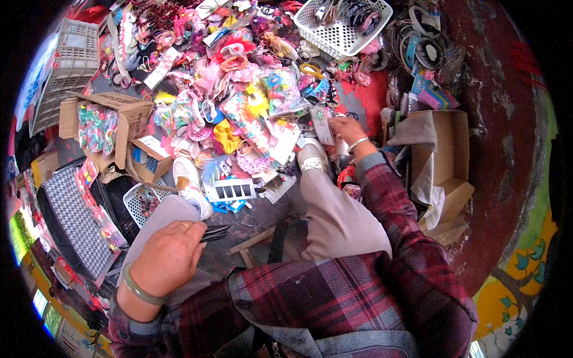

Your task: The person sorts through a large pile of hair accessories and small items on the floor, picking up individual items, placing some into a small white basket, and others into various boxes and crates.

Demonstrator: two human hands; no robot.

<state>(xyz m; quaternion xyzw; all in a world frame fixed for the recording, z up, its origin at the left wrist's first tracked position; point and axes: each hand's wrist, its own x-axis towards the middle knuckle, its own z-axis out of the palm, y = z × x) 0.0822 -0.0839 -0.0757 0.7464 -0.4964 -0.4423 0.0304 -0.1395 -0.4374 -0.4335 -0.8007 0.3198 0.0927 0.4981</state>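
My left hand [168,255] is closed above my left knee. Out past its fingertips stick several thin black pieces [216,232], which look like hair clips. Reaching forward, my right hand [349,129] pinches a pale card [322,126] with small items on it, at the right edge of a large heap of hair accessories [233,77]. Near that card lie a clear bag of colourful pieces [280,89] and a yellow scrunchie [227,136]. Between my shoes is a white card with dark rectangles [231,190].
A white plastic basket [334,45] stands at the far side. To the left are an open cardboard box [128,107] of colourful packets, a grey crate [74,65] and a smaller white basket [132,203]. An open cardboard box [450,143] and headbands [430,53] lie right.
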